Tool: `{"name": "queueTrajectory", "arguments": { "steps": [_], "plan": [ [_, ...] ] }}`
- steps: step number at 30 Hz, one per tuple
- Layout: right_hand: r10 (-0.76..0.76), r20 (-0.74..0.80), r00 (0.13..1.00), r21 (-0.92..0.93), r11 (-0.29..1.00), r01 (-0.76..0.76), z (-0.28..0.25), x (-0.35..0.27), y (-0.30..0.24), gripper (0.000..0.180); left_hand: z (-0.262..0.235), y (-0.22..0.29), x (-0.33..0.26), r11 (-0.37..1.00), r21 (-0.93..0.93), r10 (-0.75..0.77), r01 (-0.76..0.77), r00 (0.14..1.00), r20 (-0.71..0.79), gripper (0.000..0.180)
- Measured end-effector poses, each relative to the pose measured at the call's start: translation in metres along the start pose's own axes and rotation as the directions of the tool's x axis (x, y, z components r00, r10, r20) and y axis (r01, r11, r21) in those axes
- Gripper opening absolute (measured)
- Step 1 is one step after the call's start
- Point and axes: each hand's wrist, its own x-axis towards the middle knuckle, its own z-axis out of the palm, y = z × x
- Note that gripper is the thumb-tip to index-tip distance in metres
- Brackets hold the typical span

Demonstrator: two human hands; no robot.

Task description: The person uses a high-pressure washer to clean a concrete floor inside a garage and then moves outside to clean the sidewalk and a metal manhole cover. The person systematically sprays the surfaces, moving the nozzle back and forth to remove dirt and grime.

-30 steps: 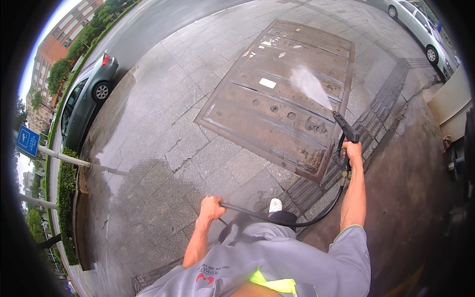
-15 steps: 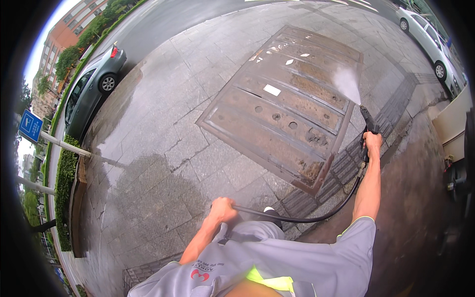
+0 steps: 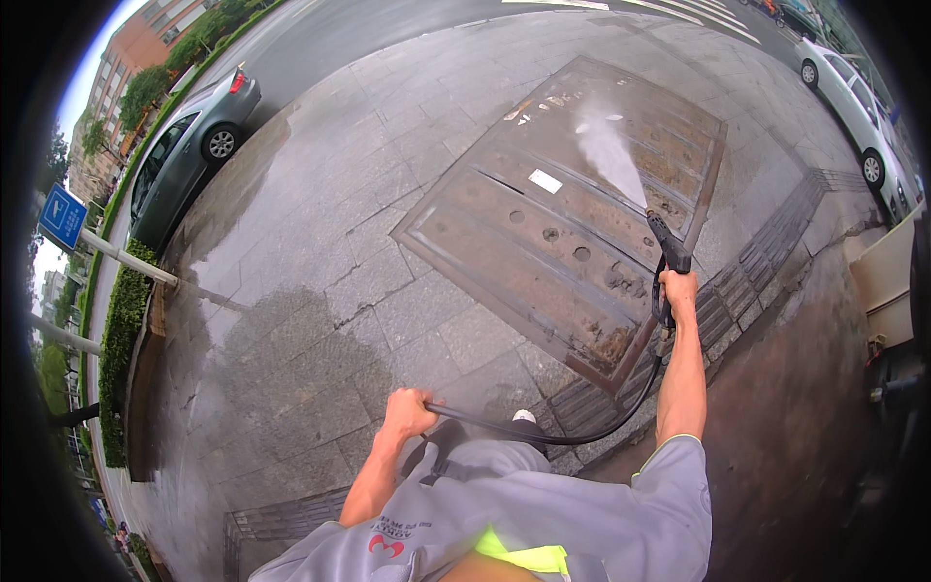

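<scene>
Spray gun (image 3: 669, 242) in black, it was held out in front of the person, over the right-hand side of a large brown metal cover (image 3: 475, 254) set in the ground. The right hand (image 3: 679, 289) was wrapped around its handle, the arm stretched forward. From the nozzle, which pointed away from the body and a little to the left, a white fan of water (image 3: 611, 160) spread across the cover's ridged panels. The left hand (image 3: 409, 412) was closed around a black hose (image 3: 567, 439), which sagged across the front of the body and curved up to the base of the gun.

Left of the spray, a white rectangle (image 3: 545, 181) lay on the cover. Grey paving slabs (image 3: 330, 218) surrounded it, with a darker wet patch (image 3: 291, 339) nearer the person. Beyond stood a grey-green car (image 3: 189, 145) on the left and a white car (image 3: 863, 116) on the right. A blue sign (image 3: 63, 215) on a pale pole (image 3: 131, 259) rose beside a clipped hedge (image 3: 118, 359).
</scene>
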Motion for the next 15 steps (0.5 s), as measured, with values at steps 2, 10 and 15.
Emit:
{"name": "queueTrajectory", "arguments": {
  "steps": [2,10,15],
  "plan": [
    [-0.04,-0.065,0.997,-0.103,0.994,0.033,0.011,-0.015,0.013,0.015,-0.006,-0.016,-0.003,1.0,-0.02,0.007,-0.008,0.999,-0.042,0.038],
    [-0.398,0.337,0.853,-0.365,0.78,0.508,0.068,-0.213,-0.036,0.024,0.001,-0.078,-0.014,0.993,-0.023,0.113,-0.113,0.993,0.035,0.038],
    [-0.443,0.644,0.624,-0.375,0.528,0.762,0.124,-0.357,-0.045,0.029,0.023,-0.106,-0.029,0.96,-0.035,0.278,-0.277,0.945,0.17,0.034]
  ]
}}
